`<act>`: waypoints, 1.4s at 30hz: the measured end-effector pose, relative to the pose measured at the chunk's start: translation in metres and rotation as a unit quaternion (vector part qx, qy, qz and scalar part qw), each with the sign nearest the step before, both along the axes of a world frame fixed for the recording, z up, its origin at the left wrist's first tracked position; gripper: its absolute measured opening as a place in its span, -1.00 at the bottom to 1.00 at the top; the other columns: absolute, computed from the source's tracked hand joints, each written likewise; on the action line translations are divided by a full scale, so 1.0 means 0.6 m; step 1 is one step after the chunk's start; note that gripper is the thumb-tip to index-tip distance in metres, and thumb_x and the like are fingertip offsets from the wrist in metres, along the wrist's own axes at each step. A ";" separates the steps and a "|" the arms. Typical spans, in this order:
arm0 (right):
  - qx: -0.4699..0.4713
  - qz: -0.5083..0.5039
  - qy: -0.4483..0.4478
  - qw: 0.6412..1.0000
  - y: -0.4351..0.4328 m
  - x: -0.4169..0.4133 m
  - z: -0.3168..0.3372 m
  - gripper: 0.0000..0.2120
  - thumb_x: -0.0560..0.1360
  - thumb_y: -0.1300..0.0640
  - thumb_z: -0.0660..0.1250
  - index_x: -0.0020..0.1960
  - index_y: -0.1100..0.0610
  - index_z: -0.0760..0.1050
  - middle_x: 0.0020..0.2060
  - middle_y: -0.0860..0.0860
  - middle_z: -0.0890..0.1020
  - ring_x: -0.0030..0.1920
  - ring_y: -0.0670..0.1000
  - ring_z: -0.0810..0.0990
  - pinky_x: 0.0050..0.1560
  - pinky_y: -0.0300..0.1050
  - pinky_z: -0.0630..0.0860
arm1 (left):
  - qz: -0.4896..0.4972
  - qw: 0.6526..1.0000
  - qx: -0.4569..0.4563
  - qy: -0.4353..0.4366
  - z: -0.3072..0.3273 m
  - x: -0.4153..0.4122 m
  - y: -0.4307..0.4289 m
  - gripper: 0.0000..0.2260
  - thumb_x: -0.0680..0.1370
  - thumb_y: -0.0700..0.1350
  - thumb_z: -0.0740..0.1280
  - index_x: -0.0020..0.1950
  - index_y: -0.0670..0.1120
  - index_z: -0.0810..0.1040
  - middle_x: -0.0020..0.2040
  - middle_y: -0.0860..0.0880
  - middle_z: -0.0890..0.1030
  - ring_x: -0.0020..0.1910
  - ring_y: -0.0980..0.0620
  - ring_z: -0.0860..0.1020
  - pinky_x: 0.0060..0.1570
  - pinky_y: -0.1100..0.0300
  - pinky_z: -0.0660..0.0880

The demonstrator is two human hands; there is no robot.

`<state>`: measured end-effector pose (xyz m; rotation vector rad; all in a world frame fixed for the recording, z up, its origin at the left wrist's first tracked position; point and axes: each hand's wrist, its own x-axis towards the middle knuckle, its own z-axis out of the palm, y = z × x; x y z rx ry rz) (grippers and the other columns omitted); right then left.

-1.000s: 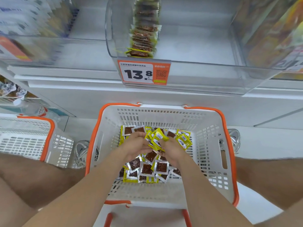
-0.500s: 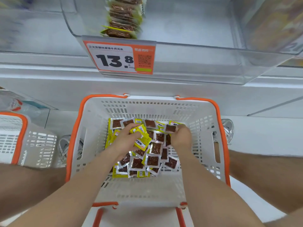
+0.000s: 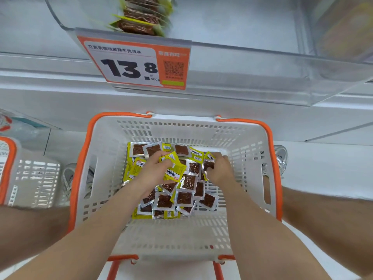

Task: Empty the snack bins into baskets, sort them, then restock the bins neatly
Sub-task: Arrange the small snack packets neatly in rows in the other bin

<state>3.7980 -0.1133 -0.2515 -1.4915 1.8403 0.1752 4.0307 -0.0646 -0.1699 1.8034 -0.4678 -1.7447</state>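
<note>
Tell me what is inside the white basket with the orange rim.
A loose pile of small yellow-and-brown snack packets lies on the basket floor. The left hand grips several; the right hand pinches one. Packets under both hands and deeper in the pile are hidden.

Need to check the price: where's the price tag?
Head view, upper middle: the price tag hangs on the front lip of the bin, above the basket.

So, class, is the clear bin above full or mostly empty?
Mostly empty: the clear bin holds one row of packets; the rest is bare.
</note>
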 end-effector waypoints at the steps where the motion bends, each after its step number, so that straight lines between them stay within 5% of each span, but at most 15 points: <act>1: 0.002 -0.044 -0.042 0.998 -0.001 0.002 0.004 -0.49 0.54 0.24 0.36 0.46 0.08 0.39 0.26 0.16 0.53 0.00 0.16 0.65 -0.02 -0.07 0.60 | 0.002 1.000 -0.001 0.002 0.000 0.001 0.000 -0.67 0.66 -0.22 0.32 0.42 0.00 0.49 0.03 0.02 0.39 0.12 -0.02 0.46 0.01 -0.14 0.70; 4: -0.055 -0.204 -0.186 0.960 0.005 0.013 0.032 -0.76 0.58 0.33 0.35 0.19 0.11 0.53 0.01 0.18 0.67 -0.25 0.01 0.59 -0.34 -0.31 0.47 | 0.014 1.000 -0.022 0.011 0.012 0.005 -0.001 -0.67 0.68 -0.22 0.31 0.42 0.05 0.50 0.36 -0.04 0.33 0.32 -0.10 0.47 -0.01 -0.13 0.70; 8: 0.003 -0.406 -0.404 0.820 0.015 0.032 0.089 -0.82 0.60 0.27 0.38 0.06 0.00 0.62 -0.09 0.03 0.70 -0.10 0.02 0.64 -0.08 -0.04 0.52 | 0.034 0.998 -0.046 0.015 0.035 0.011 -0.001 -0.65 0.69 -0.23 0.31 0.39 0.14 0.53 0.42 -0.05 0.30 0.37 -0.15 0.46 -0.01 -0.11 0.71; 11: 0.046 -0.395 -0.464 0.791 0.023 0.053 0.119 -0.64 0.52 0.09 0.52 0.28 0.12 0.59 0.12 0.08 0.72 0.06 0.06 0.70 0.06 0.09 0.63 | 0.043 0.997 -0.066 0.013 0.051 0.017 0.002 -0.71 0.69 -0.23 0.30 0.34 0.08 0.54 0.44 -0.10 0.34 0.29 -0.16 0.50 -0.06 -0.13 0.70; 14: 0.060 -0.290 -0.495 0.816 0.030 0.073 0.163 -0.56 0.46 0.10 0.61 0.29 0.11 0.58 0.13 0.13 0.73 0.12 0.12 0.73 0.20 0.21 0.63 | 0.025 0.997 -0.069 -0.003 0.079 0.020 0.007 -0.75 0.69 -0.22 0.31 0.31 0.05 0.53 0.36 -0.14 0.38 0.14 -0.07 0.54 -0.11 -0.10 0.70; 19: -0.035 -0.120 -0.437 0.891 0.036 0.102 0.222 -0.65 0.45 0.17 0.62 0.17 0.14 0.60 -0.02 0.09 0.75 -0.08 0.02 0.76 -0.24 -0.20 0.61 | -0.034 0.994 -0.080 0.068 0.135 0.034 0.019 -0.80 0.73 0.01 0.25 0.29 0.09 0.61 0.50 0.02 0.36 0.46 -0.03 0.39 -0.06 -0.08 0.69; 22: -0.070 -0.078 -0.386 0.916 0.036 0.112 0.238 -0.71 0.48 0.04 0.59 0.10 0.05 0.57 -0.12 0.06 0.75 -0.18 0.01 0.74 -0.26 -0.03 0.63 | -0.072 0.986 -0.103 0.107 0.162 0.044 0.025 -0.75 0.64 0.05 0.39 0.31 0.09 0.59 0.41 0.01 0.51 0.34 -0.02 0.58 0.03 -0.06 0.68; 27: -0.092 -0.098 -0.404 0.905 0.035 0.120 0.255 -0.77 0.50 0.02 0.55 0.08 0.01 0.58 -0.05 0.10 0.76 -0.03 0.17 0.75 0.08 0.25 0.65 | -0.088 0.986 -0.135 0.033 0.159 0.050 0.026 -0.63 0.54 -0.23 0.54 0.27 0.10 0.60 0.29 -0.16 0.57 0.08 -0.13 0.70 -0.07 -0.05 0.70; 32: -0.214 -0.108 -0.336 0.911 0.030 0.130 0.265 -0.74 0.38 0.08 0.62 -0.06 -0.05 0.57 -0.16 -0.06 0.68 -0.16 -0.06 0.65 -0.06 -0.02 0.63 | 0.004 0.993 -0.100 0.058 0.161 0.053 0.018 -0.69 0.61 -0.34 0.39 0.28 -0.01 0.57 0.30 -0.22 0.53 0.06 -0.16 0.68 -0.04 -0.15 0.69; 35: -0.218 0.030 -0.281 0.934 0.034 0.141 0.275 -0.68 0.38 0.11 0.64 -0.11 -0.04 0.48 -0.18 -0.13 0.63 -0.26 -0.14 0.54 -0.23 -0.25 0.47 | 0.043 0.988 -0.102 0.103 0.170 0.051 0.012 -0.72 0.67 -0.31 0.30 0.34 -0.07 0.53 0.29 -0.19 0.52 0.13 -0.17 0.64 -0.04 -0.17 0.69; 40: -0.235 0.163 -0.176 0.942 0.030 0.137 0.276 -0.66 0.36 -0.04 0.65 -0.04 -0.08 0.51 -0.08 -0.17 0.64 -0.17 -0.13 0.50 -0.12 -0.09 0.49 | 0.059 0.985 -0.112 0.114 0.177 0.054 0.015 -0.78 0.74 -0.12 0.21 0.35 -0.08 0.54 0.26 -0.23 0.58 0.05 -0.31 0.69 0.05 -0.28 0.66; 42: -0.222 0.178 -0.179 0.942 0.026 0.133 0.285 -0.65 0.34 -0.07 0.66 0.03 -0.05 0.60 -0.07 -0.18 0.67 -0.22 -0.21 0.51 -0.13 -0.24 0.46 | 0.059 0.985 -0.117 0.110 0.180 0.052 0.018 -0.74 0.70 0.00 0.31 0.33 -0.09 0.54 0.30 -0.19 0.57 0.16 -0.32 0.66 0.03 -0.27 0.66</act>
